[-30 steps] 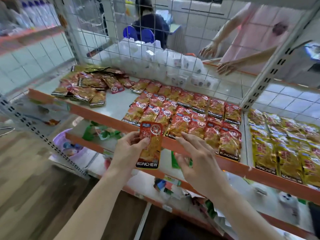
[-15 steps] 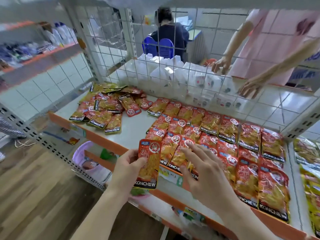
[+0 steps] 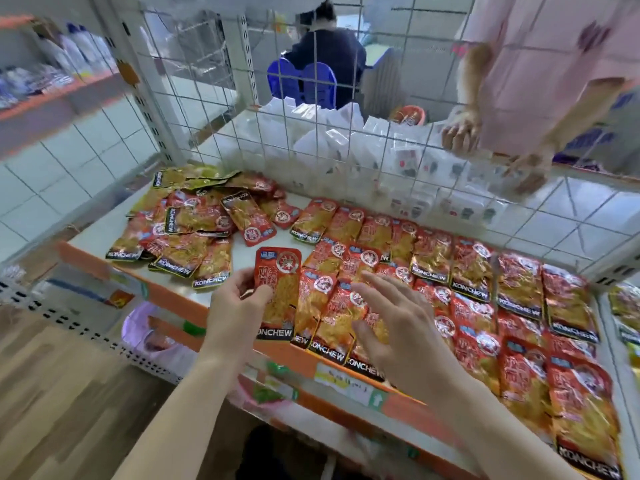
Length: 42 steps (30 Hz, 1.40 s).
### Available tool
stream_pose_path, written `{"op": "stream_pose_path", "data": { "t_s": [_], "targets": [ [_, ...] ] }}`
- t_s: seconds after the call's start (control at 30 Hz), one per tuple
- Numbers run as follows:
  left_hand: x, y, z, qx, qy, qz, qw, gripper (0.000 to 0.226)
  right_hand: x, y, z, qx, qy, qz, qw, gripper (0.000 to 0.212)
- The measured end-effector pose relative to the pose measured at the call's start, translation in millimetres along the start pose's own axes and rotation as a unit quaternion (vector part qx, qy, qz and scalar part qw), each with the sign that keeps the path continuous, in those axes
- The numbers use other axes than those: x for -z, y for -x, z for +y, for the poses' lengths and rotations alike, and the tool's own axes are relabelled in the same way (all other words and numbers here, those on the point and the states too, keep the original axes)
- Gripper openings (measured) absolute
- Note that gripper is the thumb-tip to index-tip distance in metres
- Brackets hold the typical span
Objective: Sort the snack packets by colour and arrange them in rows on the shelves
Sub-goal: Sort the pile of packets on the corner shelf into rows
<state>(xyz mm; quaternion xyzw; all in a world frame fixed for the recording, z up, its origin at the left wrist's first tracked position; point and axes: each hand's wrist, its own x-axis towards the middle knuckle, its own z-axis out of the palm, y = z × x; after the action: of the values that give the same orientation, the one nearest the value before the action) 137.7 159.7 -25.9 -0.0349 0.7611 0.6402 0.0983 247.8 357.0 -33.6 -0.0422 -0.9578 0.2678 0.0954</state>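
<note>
My left hand (image 3: 239,299) pinches a red KONCHEW snack packet (image 3: 278,289) upright over the shelf's front edge, just left of the laid-out rows. Overlapping rows of red packets (image 3: 485,292) cover the middle and right of the shelf (image 3: 239,251). My right hand (image 3: 398,323) hovers with spread, straight fingers over the front-left packets of those rows and holds nothing. A loose pile of mixed red and yellow packets (image 3: 194,230) lies at the shelf's back left.
A wire mesh panel (image 3: 346,140) closes the shelf's back. Behind it are white packets (image 3: 332,140) and another person's hands (image 3: 460,129). Yellow packets (image 3: 627,306) fill the neighbouring shelf at right. The orange shelf lip (image 3: 301,358) runs below my hands.
Both hands have moved forward over the shelf. The held packet now sits beside the left end of the red rows, and my right hand has spread out above them.
</note>
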Motion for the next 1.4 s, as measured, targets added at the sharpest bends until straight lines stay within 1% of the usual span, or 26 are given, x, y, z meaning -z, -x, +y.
{"op": "stream_pose_path", "data": {
  "t_s": [0.07,0.13,0.27,0.37,0.43,0.53,0.6,0.63,0.73,0.9,1.07,1.13,1.27,1.33,1.4],
  "targets": [
    [-1,-22,2,-0.012,-0.018,-0.018,1.0,0.022,-4,-10,-3,-0.014,0.012,0.01,1.0,0.053],
    [-3,-46,1,-0.027,-0.044,-0.043,0.998,0.03,-7,-17,-6,-0.038,0.011,0.023,0.999,0.051],
    [-3,-86,-5,-0.098,-0.114,-0.07,0.986,0.04,-13,-32,-17,-0.09,0.015,0.039,0.995,0.052],
    [-8,-103,-3,-0.146,-0.14,-0.104,0.974,0.046,-15,-42,-21,-0.116,0.028,0.054,0.991,0.053],
    [-10,-110,-3,-0.192,-0.176,-0.122,0.958,0.045,-18,-47,-24,-0.136,0.032,0.065,0.988,0.055],
    [-14,-119,-17,-0.305,-0.26,-0.105,0.91,0.033,-24,-51,-27,-0.162,0.019,0.092,0.982,0.059],
    [-16,-124,-32,-0.343,-0.301,-0.113,0.883,0.029,-26,-53,-29,-0.177,0.013,0.108,0.978,0.062],
    [-17,-125,-37,-0.352,-0.308,-0.125,0.875,0.029,-28,-53,-29,-0.183,0.01,0.116,0.976,0.063],
    [-19,-129,-42,-0.364,-0.313,-0.126,0.868,0.03,-31,-55,-33,-0.202,0.011,0.139,0.969,0.062],
    [-21,-129,-42,-0.345,-0.323,-0.123,0.873,0.031,-43,-57,-36,-0.218,0.024,0.152,0.964,0.058],
    [-17,-127,-42,-0.347,-0.337,-0.156,0.861,0.044,-58,-54,-31,-0.224,0.07,0.143,0.961,0.056],
    [-16,-128,-44,-0.354,-0.337,-0.168,0.856,0.044,-60,-52,-30,-0.226,0.06,0.151,0.96,0.06],
    [-18,-130,-48,-0.358,-0.341,-0.166,0.853,0.042,-58,-50,-30,-0.228,0.027,0.161,0.96,0.075],
    [-19,-131,-48,-0.357,-0.341,-0.162,0.854,0.042,-56,-50,-29,-0.222,0.022,0.158,0.962,0.077],
    [-19,-130,-48,-0.355,-0.339,-0.16,0.856,0.041,-55,-50,-28,-0.209,0.024,0.155,0.965,0.073]
  ]
}}
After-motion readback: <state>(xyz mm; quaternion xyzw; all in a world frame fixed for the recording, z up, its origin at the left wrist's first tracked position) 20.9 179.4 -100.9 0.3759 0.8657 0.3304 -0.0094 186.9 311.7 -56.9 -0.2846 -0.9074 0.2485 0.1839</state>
